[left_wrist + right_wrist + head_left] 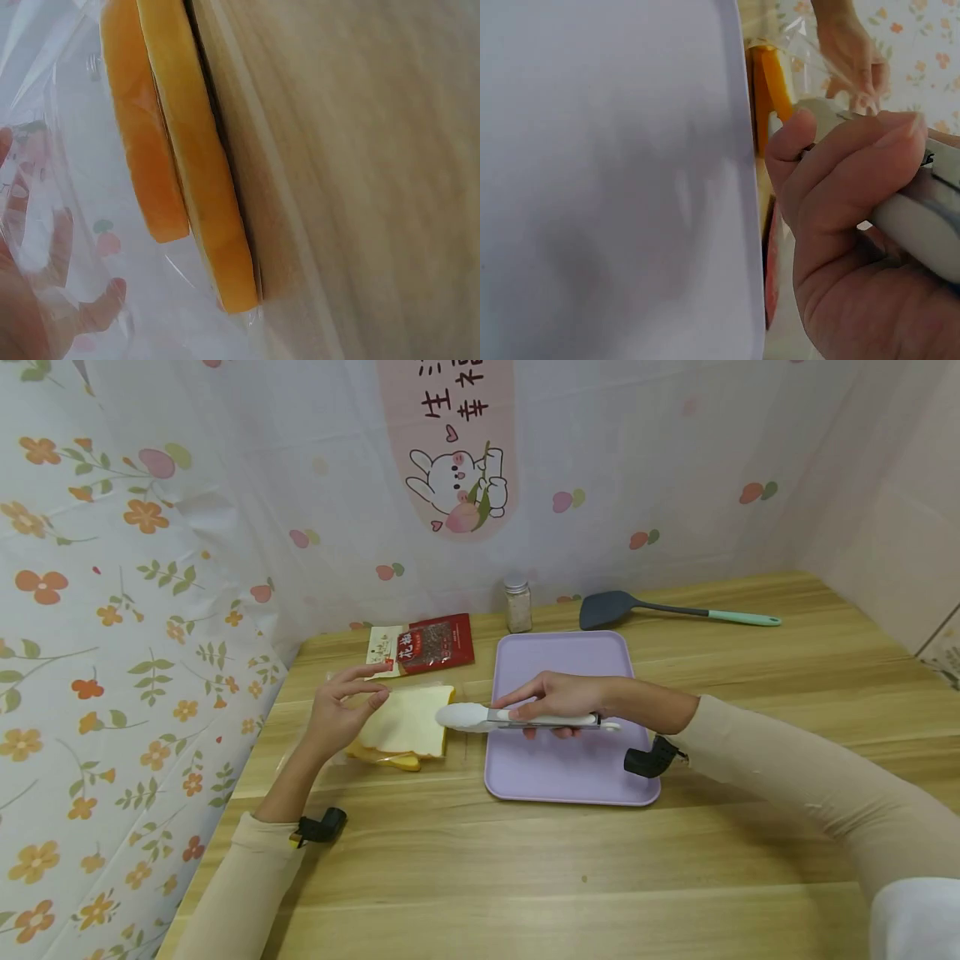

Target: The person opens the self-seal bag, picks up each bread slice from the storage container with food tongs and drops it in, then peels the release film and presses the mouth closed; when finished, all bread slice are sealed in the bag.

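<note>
White-tipped metal tongs (513,718) lie in my right hand (566,693), its fingers and thumb wrapped round the arms. The tongs' head reaches left to the right edge of the bread slices (405,718). Whether it grips a slice is hard to see. The slices, pale on top with yellow-orange crusts (199,165), lie stacked in a clear plastic bag (75,150). At the bag's left, my left hand (341,714) appears to pinch the film between thumb and fingers; the left wrist view shows this hand through the plastic.
A lilac tray (570,777) lies beneath my right hand. Behind it stand a glass jar (517,606) with a silver lid and a red spice packet (442,643) lying flat. A dark spatula (607,608) with a mint handle rests at the back right of the wooden table (480,877).
</note>
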Motion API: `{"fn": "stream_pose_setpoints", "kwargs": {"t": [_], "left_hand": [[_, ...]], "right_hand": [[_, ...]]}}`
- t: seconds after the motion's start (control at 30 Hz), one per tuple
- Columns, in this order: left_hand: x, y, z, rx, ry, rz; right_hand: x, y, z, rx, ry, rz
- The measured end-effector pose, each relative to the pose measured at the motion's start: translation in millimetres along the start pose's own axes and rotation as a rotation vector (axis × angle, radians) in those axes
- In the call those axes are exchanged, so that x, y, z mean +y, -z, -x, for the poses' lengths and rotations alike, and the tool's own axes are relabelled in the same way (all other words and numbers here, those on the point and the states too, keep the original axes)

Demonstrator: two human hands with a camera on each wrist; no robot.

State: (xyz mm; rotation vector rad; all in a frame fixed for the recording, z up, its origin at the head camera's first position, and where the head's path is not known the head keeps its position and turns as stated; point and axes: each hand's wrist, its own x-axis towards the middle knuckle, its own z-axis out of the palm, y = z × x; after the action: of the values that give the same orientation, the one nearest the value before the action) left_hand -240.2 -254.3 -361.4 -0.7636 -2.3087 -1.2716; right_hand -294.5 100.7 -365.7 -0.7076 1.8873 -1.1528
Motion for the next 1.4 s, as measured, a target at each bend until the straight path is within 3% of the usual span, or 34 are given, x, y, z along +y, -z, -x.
{"fn": "stream_pose_setpoints", "kwargs": {"t": [0.17, 0.37, 0.6, 0.8, 0.9, 1.13, 1.4], "left_hand": [[6.6, 3.0, -0.3, 0.0, 0.023, -0.034], [7.8, 6.5, 1.2, -0.049, 0.042, -0.027], [0.5, 12.3, 5.0, -0.057, 0.022, 0.05], [-22.4, 9.3, 6.9, -0.053, 0.039, 0.113], [-25.4, 8.4, 7.2, -0.047, 0.055, 0.131], [-22.9, 5.8, 7.0, -0.044, 0.084, 0.165], [-13.6, 0.0, 7.6, -0.044, 0.115, 0.145]], "right_hand": [[3, 2, 1.7, -0.007, 0.055, 0.005], [11, 5, 6.0, -0.034, 0.097, -0.06], [15, 7, 6.4, -0.046, 0.122, -0.161], [17, 8, 3.5, -0.042, 0.083, -0.12], [18, 9, 2.7, -0.065, 0.096, -0.125], [23, 22, 3.8, -0.137, 0.139, -0.082], [22, 24, 0.2, -0.143, 0.147, -0.048]]}}
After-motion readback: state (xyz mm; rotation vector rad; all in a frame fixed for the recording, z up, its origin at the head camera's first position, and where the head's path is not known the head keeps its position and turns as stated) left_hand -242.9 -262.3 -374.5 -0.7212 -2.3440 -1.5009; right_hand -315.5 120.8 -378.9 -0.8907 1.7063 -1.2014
